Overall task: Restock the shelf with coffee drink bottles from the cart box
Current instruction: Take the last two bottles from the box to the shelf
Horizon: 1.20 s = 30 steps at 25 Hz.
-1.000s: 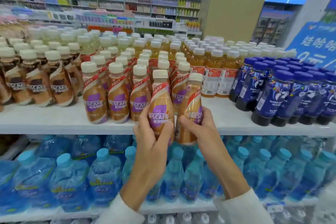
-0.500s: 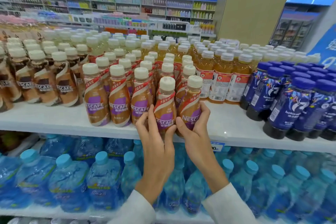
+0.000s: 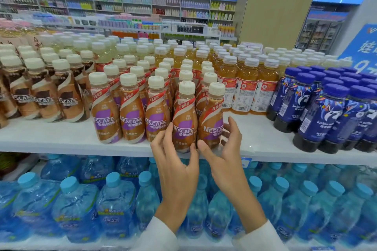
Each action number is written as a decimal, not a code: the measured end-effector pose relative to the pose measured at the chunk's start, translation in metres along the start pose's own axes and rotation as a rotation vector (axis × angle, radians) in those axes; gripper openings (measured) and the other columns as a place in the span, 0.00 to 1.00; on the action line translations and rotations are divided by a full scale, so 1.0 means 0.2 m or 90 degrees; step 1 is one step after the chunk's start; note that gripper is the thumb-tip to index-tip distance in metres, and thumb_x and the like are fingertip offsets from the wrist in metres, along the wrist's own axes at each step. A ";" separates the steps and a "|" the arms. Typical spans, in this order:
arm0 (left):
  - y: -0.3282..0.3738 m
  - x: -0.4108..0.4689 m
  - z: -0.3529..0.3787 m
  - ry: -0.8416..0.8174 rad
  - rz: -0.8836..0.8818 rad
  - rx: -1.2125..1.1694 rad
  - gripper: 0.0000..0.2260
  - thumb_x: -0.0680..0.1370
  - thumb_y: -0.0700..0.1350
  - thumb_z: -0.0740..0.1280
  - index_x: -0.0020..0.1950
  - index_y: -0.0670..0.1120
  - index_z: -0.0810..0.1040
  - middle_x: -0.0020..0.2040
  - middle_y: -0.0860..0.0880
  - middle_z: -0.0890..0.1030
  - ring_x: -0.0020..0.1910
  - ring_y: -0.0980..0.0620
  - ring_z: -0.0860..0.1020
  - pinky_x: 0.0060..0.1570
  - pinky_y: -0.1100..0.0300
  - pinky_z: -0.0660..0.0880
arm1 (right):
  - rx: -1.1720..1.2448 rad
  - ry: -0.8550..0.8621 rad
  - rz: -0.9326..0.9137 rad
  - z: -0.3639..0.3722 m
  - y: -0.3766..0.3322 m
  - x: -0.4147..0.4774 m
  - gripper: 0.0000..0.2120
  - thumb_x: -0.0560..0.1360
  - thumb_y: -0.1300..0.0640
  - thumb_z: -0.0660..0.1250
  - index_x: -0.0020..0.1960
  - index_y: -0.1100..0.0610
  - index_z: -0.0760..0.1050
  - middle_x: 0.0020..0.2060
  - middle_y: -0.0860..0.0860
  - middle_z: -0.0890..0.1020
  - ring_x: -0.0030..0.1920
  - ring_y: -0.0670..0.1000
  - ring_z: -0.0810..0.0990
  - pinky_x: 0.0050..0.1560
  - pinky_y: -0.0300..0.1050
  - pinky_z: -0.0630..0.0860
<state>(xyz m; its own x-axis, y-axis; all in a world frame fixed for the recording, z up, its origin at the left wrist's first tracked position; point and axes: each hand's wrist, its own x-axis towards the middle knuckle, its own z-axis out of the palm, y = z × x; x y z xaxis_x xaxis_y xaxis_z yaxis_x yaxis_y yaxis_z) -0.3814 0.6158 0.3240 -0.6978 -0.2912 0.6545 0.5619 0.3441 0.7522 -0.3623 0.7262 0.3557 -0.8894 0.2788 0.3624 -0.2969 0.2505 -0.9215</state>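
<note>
Two purple-label Nescafe coffee bottles stand at the front edge of the white shelf, at the right end of a front row of like bottles. My left hand curls round the base of the left bottle, fingers on its left side and thumb on its right. My right hand sits beside the right bottle with fingers spread and loose; only the thumb tip nears its base. The cart box is out of view.
Brown-label Nescafe bottles fill the shelf's left, orange tea bottles stand behind right, dark blue Luckin bottles at far right. Bare shelf lies right of my hands. Blue water bottles pack the lower shelf.
Both bottles went from being carried in front of the shelf to standing on its front edge. My right hand's fingers have loosened and spread off its bottle.
</note>
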 end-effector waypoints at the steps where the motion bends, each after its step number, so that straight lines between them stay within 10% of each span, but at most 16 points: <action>1: -0.01 -0.01 0.00 -0.007 0.005 0.003 0.31 0.79 0.46 0.73 0.78 0.56 0.63 0.69 0.55 0.65 0.71 0.55 0.68 0.67 0.66 0.70 | -0.015 0.024 -0.008 -0.01 0.00 -0.01 0.37 0.77 0.50 0.74 0.77 0.41 0.55 0.69 0.41 0.68 0.68 0.38 0.70 0.64 0.35 0.74; 5: -0.01 0.01 0.00 -0.013 -0.005 0.001 0.27 0.80 0.46 0.71 0.77 0.54 0.65 0.67 0.54 0.68 0.71 0.56 0.69 0.68 0.67 0.68 | -0.052 0.071 -0.034 -0.02 -0.01 0.01 0.24 0.76 0.53 0.74 0.69 0.44 0.68 0.63 0.40 0.74 0.62 0.37 0.75 0.60 0.32 0.75; 11: -0.02 0.03 0.01 -0.003 0.006 0.003 0.24 0.81 0.45 0.70 0.75 0.51 0.67 0.66 0.54 0.68 0.69 0.53 0.70 0.66 0.52 0.73 | -0.081 0.103 -0.052 0.03 -0.01 0.01 0.24 0.76 0.53 0.75 0.67 0.44 0.68 0.61 0.38 0.73 0.61 0.36 0.75 0.57 0.26 0.73; 30: -0.03 0.04 0.00 -0.009 0.006 0.016 0.25 0.79 0.47 0.72 0.75 0.50 0.68 0.67 0.51 0.69 0.68 0.50 0.71 0.63 0.45 0.76 | -0.128 0.181 -0.068 0.09 0.00 -0.01 0.29 0.72 0.46 0.78 0.67 0.43 0.67 0.60 0.40 0.77 0.59 0.39 0.78 0.56 0.34 0.78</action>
<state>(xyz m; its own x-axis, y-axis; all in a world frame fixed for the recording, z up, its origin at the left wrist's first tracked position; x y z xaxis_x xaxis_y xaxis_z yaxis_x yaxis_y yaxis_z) -0.3896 0.6107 0.3238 -0.6989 -0.2761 0.6598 0.5565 0.3695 0.7442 -0.3669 0.7093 0.3525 -0.7169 0.4806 0.5051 -0.2835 0.4609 -0.8409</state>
